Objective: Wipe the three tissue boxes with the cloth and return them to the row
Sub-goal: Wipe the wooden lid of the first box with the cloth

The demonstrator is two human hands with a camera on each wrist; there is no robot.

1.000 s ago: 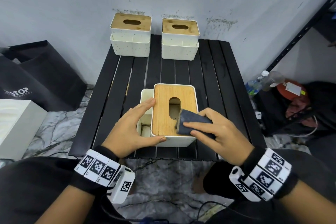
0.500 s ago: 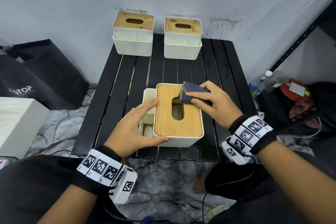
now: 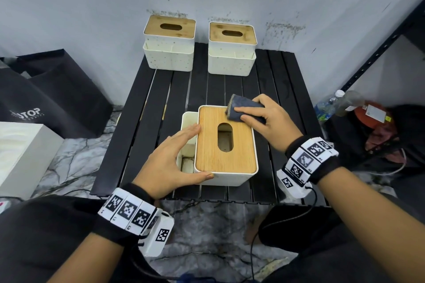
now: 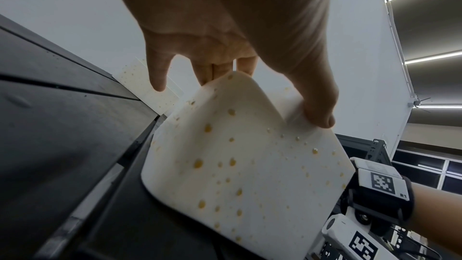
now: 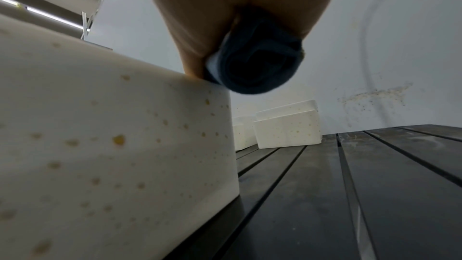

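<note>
A white tissue box with a bamboo lid and a side compartment stands near the front of the black slatted table. My left hand steadies it: straight fingers lie across the side compartment and the thumb presses the speckled front wall. My right hand grips a folded dark blue cloth on the lid's far right corner; the cloth overhangs the box edge. Two more tissue boxes stand side by side against the wall.
A black bag and a white carton sit on the floor at the left. Bottles and a black shelf frame are at the right. Bare slats lie between the near box and the back row.
My right hand has slid the cloth along the lid from its near right edge to its far right corner. The left hand and the box have stayed put.
</note>
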